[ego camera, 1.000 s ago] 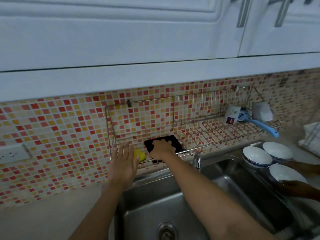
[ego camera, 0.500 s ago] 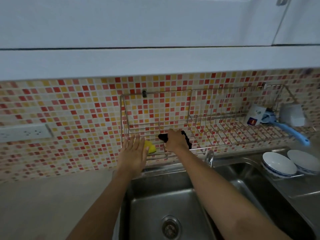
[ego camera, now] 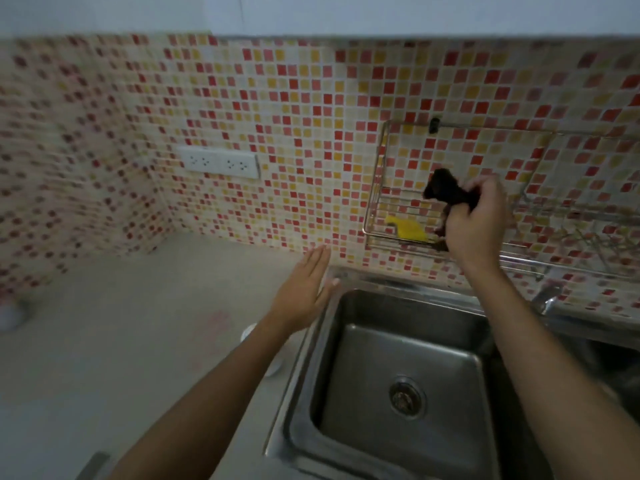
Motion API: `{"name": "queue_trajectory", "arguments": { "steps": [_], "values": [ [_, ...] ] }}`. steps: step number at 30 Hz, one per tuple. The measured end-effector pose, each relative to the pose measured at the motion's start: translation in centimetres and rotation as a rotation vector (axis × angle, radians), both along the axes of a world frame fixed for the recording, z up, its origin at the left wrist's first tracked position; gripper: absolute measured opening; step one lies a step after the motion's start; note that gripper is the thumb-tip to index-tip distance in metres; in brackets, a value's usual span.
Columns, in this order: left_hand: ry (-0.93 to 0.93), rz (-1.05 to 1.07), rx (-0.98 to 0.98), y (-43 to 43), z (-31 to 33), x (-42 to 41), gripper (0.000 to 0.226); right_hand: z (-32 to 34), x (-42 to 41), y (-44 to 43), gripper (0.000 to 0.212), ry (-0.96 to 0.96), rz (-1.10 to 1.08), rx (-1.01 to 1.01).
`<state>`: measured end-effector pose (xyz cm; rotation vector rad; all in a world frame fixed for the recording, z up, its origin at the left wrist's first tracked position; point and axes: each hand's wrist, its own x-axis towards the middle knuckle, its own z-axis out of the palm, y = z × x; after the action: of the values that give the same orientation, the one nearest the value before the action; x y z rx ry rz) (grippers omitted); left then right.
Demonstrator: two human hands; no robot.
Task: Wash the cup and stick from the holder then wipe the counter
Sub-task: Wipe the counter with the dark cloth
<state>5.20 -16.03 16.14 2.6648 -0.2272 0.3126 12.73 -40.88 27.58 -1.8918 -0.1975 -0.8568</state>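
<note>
My right hand (ego camera: 476, 220) grips a bunched black cloth (ego camera: 446, 190) and holds it up in front of the wire rack (ego camera: 375, 188) on the tiled wall. A yellow sponge (ego camera: 407, 229) lies in the rack's left end, just left of that hand. My left hand (ego camera: 304, 292) is stretched out flat with straight fingers, over the pale counter (ego camera: 121, 323) at the sink's left rim, and holds nothing. The cup and stick are out of view.
The steel sink (ego camera: 398, 386) with its drain lies below my arms. The faucet (ego camera: 547, 297) stands at its back right. A double wall socket (ego camera: 220, 162) sits left of the rack. A small white round thing (ego camera: 247, 332) shows beside my left forearm.
My right hand has lifted the black cloth off the rack and bunched it. My left hand has dropped away from the rack toward the counter. The view has swung left, losing the bowls and cup.
</note>
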Motion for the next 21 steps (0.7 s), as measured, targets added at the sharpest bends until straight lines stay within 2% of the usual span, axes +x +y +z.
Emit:
{"name": "queue_trajectory", "arguments": {
  "steps": [2, 4, 8, 11, 14, 17, 19, 21],
  "values": [
    [0.068, 0.079, -0.020, 3.0, -1.3, -1.6, 0.065, -0.3, -2.5, 2.3, 0.024, -0.038, 0.131, -0.003],
    [0.140, 0.125, -0.055, 5.6, -2.6, -3.1, 0.068, -2.5, -4.8, 5.0, 0.027, 0.008, 0.214, -0.074],
    [0.229, 0.176, -0.187, 9.1, -5.3, -5.2, 0.066, -10.5, -8.3, 9.7, 0.032, 0.222, 0.313, -0.162],
    [0.276, 0.208, -0.277, 11.0, -7.9, -6.0, 0.063, -17.6, -10.7, 12.0, 0.033, 0.407, 0.299, -0.200],
    [0.370, 0.213, -0.385, 11.8, -9.9, -6.9, 0.072, -23.1, -13.3, 13.9, 0.033, 0.560, 0.266, -0.278],
    [0.360, 0.193, -0.454, 11.2, -10.2, -7.1, 0.095, -25.4, -14.8, 15.0, 0.028, 0.691, 0.347, -0.403],
    [0.332, 0.179, -0.580, 10.7, -9.7, -6.3, 0.109, -25.9, -14.3, 15.8, 0.031, 0.686, 0.434, -0.515],
    [0.250, 0.166, -0.615, 10.1, -10.4, -7.8, 0.099, -26.3, -15.7, 15.3, 0.032, 0.637, 0.479, -0.583]
  ]
}}
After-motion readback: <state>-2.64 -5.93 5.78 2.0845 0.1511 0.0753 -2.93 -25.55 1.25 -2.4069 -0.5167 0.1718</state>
